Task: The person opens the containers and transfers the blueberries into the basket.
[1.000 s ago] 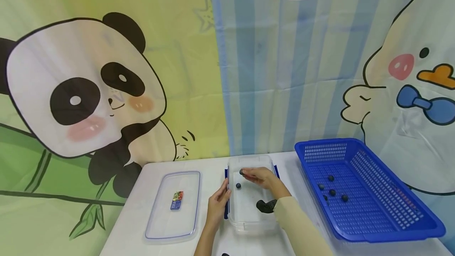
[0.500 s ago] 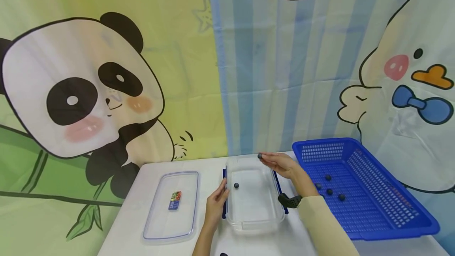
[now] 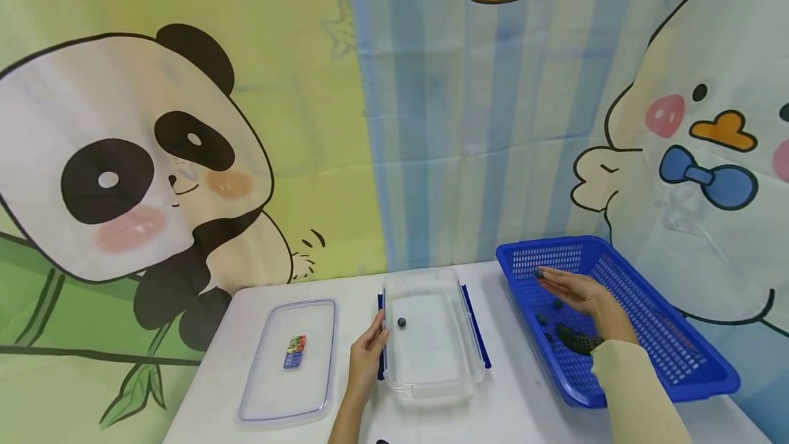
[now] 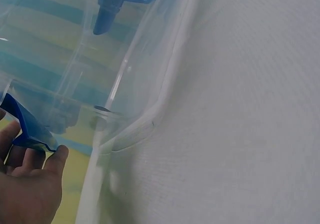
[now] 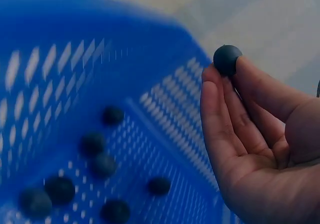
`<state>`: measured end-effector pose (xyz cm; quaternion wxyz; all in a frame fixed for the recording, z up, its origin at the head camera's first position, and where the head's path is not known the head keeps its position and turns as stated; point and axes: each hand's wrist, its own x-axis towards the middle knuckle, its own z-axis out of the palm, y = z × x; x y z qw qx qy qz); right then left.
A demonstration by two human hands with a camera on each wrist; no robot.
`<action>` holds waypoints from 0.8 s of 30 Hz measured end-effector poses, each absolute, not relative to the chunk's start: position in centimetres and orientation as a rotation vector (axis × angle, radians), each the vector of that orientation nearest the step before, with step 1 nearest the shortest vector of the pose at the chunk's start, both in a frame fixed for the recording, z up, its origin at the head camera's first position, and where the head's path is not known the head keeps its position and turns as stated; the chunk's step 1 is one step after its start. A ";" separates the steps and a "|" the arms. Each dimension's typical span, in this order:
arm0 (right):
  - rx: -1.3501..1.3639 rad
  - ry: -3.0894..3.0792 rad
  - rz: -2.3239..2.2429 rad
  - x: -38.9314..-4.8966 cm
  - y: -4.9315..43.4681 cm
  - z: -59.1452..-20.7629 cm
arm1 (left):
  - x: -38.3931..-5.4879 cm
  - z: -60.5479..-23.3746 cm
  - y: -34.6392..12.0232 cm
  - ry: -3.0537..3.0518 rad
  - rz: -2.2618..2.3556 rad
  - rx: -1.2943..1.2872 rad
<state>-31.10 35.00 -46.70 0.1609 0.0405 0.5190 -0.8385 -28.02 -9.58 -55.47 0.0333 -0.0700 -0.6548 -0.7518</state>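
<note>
Between thumb and fingertips my right hand (image 3: 582, 297) pinches one blueberry (image 3: 540, 273), raised over the far left part of the blue basket (image 3: 696, 389). Several more blueberries (image 5: 116, 211) lie on the basket's perforated floor in the right wrist view; the right arm hides some of them in the head view. At the left side of a clear plastic container (image 3: 434, 355), my left hand (image 3: 366, 362) holds its blue latch flap (image 4: 31, 131), fingers behind and thumb at the flap's edge. A single blueberry (image 3: 402, 323) sits inside the container near its left wall.
A clear lid (image 3: 271, 389) with a colourful label lies flat on the white table (image 3: 493, 382), left of the container. Another blue latch flap (image 3: 476, 327) sticks out along the container's right side. A printed curtain (image 3: 431, 122) hangs behind the table.
My right hand has moved right, from above the container to above the basket, carrying the blueberry. The left hand stays at the container's side. The head view has turned slightly right.
</note>
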 end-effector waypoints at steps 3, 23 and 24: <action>0.131 1.539 -2.321 -31.1 36.4 -48.2 | -28.5 -56.4 -9.8 -2.011 -2.279 -0.197; 0.485 1.757 -2.118 -30.1 38.0 -52.6 | -28.6 -56.4 -9.6 -2.028 -2.292 -0.188; 0.494 1.754 -2.119 -30.0 38.0 -52.7 | -28.6 -56.5 -9.5 -2.032 -2.281 -0.188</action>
